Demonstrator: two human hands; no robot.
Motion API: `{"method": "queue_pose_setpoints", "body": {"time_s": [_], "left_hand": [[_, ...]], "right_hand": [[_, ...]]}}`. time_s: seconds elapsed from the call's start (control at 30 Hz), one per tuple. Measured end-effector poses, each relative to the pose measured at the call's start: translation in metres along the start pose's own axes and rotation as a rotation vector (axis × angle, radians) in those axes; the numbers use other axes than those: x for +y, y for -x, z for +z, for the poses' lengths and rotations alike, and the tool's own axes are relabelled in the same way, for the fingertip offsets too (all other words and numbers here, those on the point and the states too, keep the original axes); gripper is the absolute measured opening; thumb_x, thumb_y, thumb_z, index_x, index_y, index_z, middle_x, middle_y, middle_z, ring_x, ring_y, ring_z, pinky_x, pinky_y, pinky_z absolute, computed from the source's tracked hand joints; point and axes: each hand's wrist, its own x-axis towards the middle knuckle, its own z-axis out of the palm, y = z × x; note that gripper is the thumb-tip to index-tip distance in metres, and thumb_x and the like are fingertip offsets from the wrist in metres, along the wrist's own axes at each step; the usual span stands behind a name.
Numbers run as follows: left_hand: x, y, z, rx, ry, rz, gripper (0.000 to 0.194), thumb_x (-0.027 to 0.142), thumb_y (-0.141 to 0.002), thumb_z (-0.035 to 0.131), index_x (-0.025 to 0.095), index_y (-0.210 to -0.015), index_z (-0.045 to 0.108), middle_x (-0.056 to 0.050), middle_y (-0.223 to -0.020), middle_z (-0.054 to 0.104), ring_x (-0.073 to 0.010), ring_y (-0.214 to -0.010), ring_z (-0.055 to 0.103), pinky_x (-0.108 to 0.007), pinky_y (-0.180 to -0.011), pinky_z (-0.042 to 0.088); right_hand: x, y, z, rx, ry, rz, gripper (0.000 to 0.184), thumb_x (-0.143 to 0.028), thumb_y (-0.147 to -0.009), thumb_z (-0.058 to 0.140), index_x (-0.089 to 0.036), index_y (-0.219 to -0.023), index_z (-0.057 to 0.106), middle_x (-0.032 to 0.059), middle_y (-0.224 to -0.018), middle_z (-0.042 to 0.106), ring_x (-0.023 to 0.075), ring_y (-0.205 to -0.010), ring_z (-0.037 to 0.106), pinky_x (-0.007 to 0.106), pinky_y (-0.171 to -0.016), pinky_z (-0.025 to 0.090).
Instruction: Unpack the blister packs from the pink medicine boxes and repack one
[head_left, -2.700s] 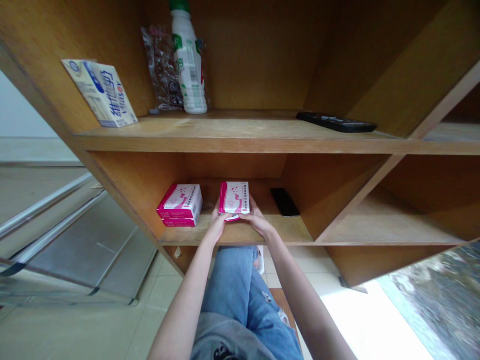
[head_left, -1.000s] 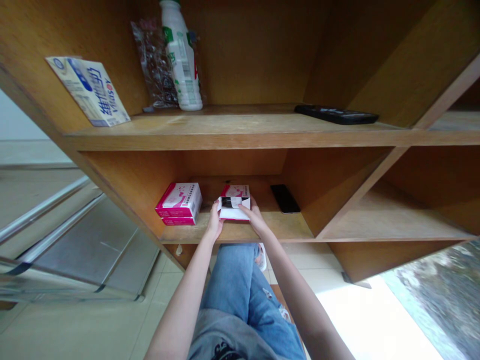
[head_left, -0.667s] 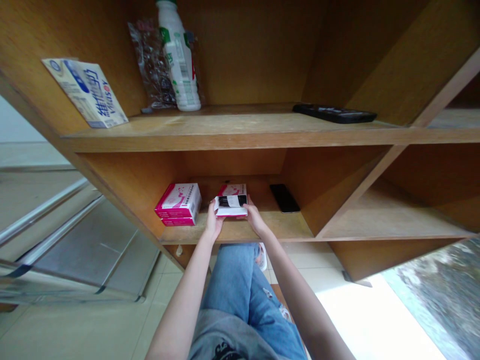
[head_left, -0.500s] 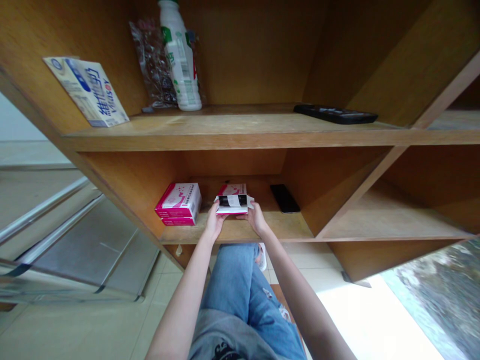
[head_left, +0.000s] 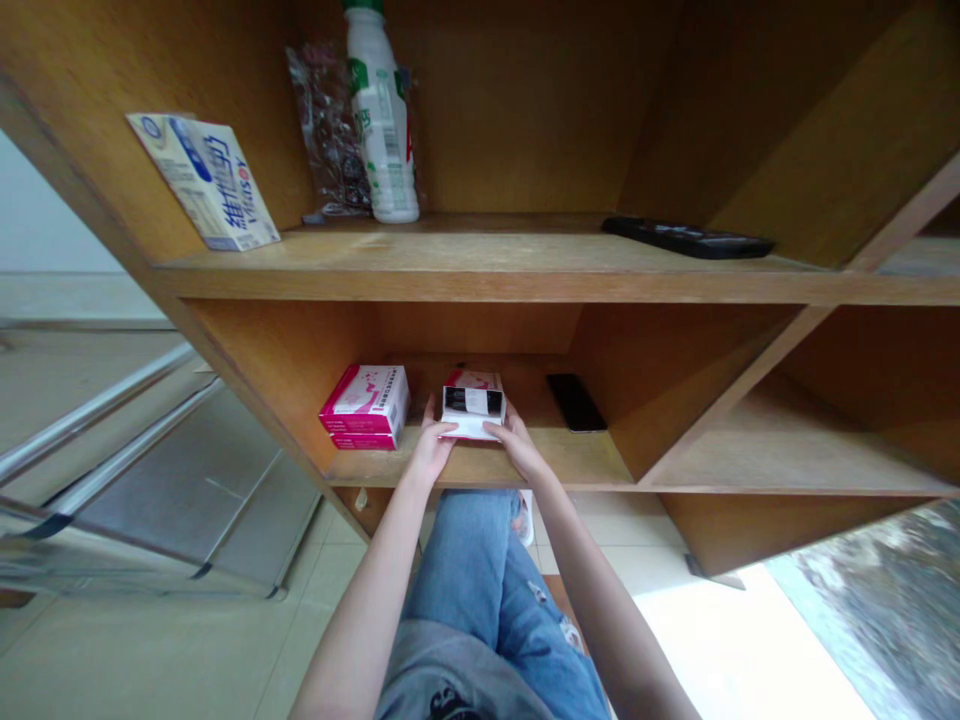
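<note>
A small pink and white cardboard box (head_left: 472,427) stands open at its near end on the lower shelf, its white flap folded down toward me. Inside it shows a black item (head_left: 474,400) with a white band; its kind I cannot make out. My left hand (head_left: 432,446) grips the box's left side, thumb on the flap. On the right side my right hand (head_left: 520,444) holds it the same way, thumb on the flap's right part. Fingers behind the box are partly hidden. Left of my left hand lie two stacked pink and white boxes (head_left: 367,405).
A black phone (head_left: 576,402) lies right of my right hand. The shelf above (head_left: 495,255) bears a white bottle (head_left: 382,120), a clear plastic bag (head_left: 330,140), a Vitasoy carton (head_left: 210,185) and a flat black object (head_left: 686,238). A metal-framed rack (head_left: 202,490) stands at left.
The box's front flap has come down toward me, and its side flaps no longer stick out. My thumbs have moved onto the flap. The whole view has shifted slightly.
</note>
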Motion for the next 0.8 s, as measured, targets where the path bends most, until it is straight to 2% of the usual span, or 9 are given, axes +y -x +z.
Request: {"method": "queue_pose_setpoints", "body": {"time_s": [0.1, 0.2, 0.3, 0.4, 0.5, 0.6, 0.67, 0.73, 0.8], "left_hand": [[0.001, -0.002, 0.001, 0.003, 0.026, -0.026, 0.069, 0.000, -0.058, 0.057, 0.022, -0.123, 0.052, 0.000, -0.088, 0.071, -0.0160, -0.084, 0.066, -0.027, -0.078, 0.051], [0.007, -0.005, 0.002, -0.018, 0.078, -0.151, 0.038, 0.027, -0.075, 0.058, 0.014, -0.111, 0.059, -0.006, -0.085, 0.071, -0.0213, -0.088, 0.067, -0.032, -0.082, 0.052], [0.018, -0.009, 0.004, -0.099, 0.102, -0.280, 0.050, 0.050, -0.081, 0.051, 0.011, -0.109, 0.060, -0.013, -0.095, 0.071, -0.0253, -0.096, 0.065, -0.036, -0.085, 0.052], [0.023, -0.014, 0.007, -0.055, 0.035, -0.326, 0.041, 0.037, -0.082, 0.056, 0.008, -0.111, 0.059, -0.014, -0.099, 0.071, -0.0253, -0.095, 0.066, -0.037, -0.085, 0.053], [0.019, -0.020, 0.009, 0.066, -0.050, -0.305, 0.033, 0.021, -0.078, 0.060, 0.007, -0.107, 0.060, -0.014, -0.096, 0.072, -0.0251, -0.088, 0.068, -0.037, -0.082, 0.054], [0.010, -0.022, 0.010, 0.085, -0.118, -0.237, 0.033, 0.022, -0.072, 0.066, 0.007, -0.102, 0.063, -0.013, -0.092, 0.072, -0.0250, -0.085, 0.069, -0.036, -0.081, 0.054], [0.004, -0.021, 0.009, 0.072, -0.158, -0.138, 0.037, 0.024, -0.068, 0.070, 0.009, -0.102, 0.063, -0.011, -0.093, 0.072, -0.0234, -0.085, 0.068, -0.035, -0.081, 0.053], [-0.001, -0.018, 0.009, 0.072, -0.194, -0.034, 0.043, 0.026, -0.066, 0.072, 0.013, -0.105, 0.062, -0.009, -0.096, 0.072, -0.0220, -0.086, 0.068, -0.035, -0.082, 0.052], [-0.006, -0.014, 0.013, 0.082, -0.229, 0.062, 0.047, 0.028, -0.066, 0.071, 0.017, -0.111, 0.059, -0.007, -0.100, 0.071, -0.0212, -0.090, 0.067, -0.034, -0.083, 0.050]], "right_hand": [[-0.003, 0.003, 0.002, -0.032, -0.041, 0.013, 0.093, -0.022, -0.062, 0.070, -0.021, -0.143, 0.026, 0.0089, -0.139, 0.047, 0.0242, -0.123, 0.049, 0.040, -0.105, 0.036], [-0.005, 0.004, 0.000, -0.020, -0.017, 0.025, 0.098, -0.014, -0.058, 0.068, -0.024, -0.144, 0.024, 0.0081, -0.143, 0.041, 0.0237, -0.123, 0.049, 0.040, -0.105, 0.036], [-0.005, 0.004, -0.004, -0.041, 0.011, 0.012, 0.095, -0.011, -0.057, 0.064, -0.024, -0.143, 0.027, 0.0072, -0.145, 0.040, 0.0228, -0.125, 0.047, 0.039, -0.106, 0.034], [-0.003, 0.004, -0.007, -0.083, 0.049, 0.012, 0.090, -0.012, -0.059, 0.063, -0.024, -0.142, 0.030, 0.0074, -0.145, 0.039, 0.0226, -0.125, 0.046, 0.038, -0.105, 0.034], [-0.002, 0.009, -0.006, -0.037, 0.201, -0.036, 0.082, -0.015, -0.060, 0.064, -0.023, -0.137, 0.038, 0.0084, -0.143, 0.041, 0.0232, -0.126, 0.044, 0.040, -0.104, 0.035], [-0.004, 0.024, -0.002, 0.268, 0.457, -0.192, 0.061, -0.018, -0.061, 0.065, -0.021, -0.121, 0.053, 0.0105, -0.131, 0.049, 0.0262, -0.123, 0.043, 0.043, -0.099, 0.039], [-0.007, 0.037, 0.003, 0.456, 0.500, -0.229, 0.038, -0.023, -0.068, 0.064, -0.019, -0.106, 0.059, 0.0103, -0.115, 0.058, 0.0253, -0.110, 0.052, 0.042, -0.091, 0.045], [-0.010, 0.047, 0.008, 0.358, 0.374, -0.077, 0.026, -0.029, -0.073, 0.062, -0.018, -0.096, 0.062, 0.0074, -0.093, 0.064, 0.0202, -0.084, 0.061, 0.033, -0.071, 0.052], [-0.014, 0.051, 0.014, 0.166, 0.158, 0.161, 0.033, -0.033, -0.072, 0.065, -0.018, -0.101, 0.060, 0.0053, -0.086, 0.066, 0.0158, -0.065, 0.062, 0.025, -0.051, 0.049]]}}
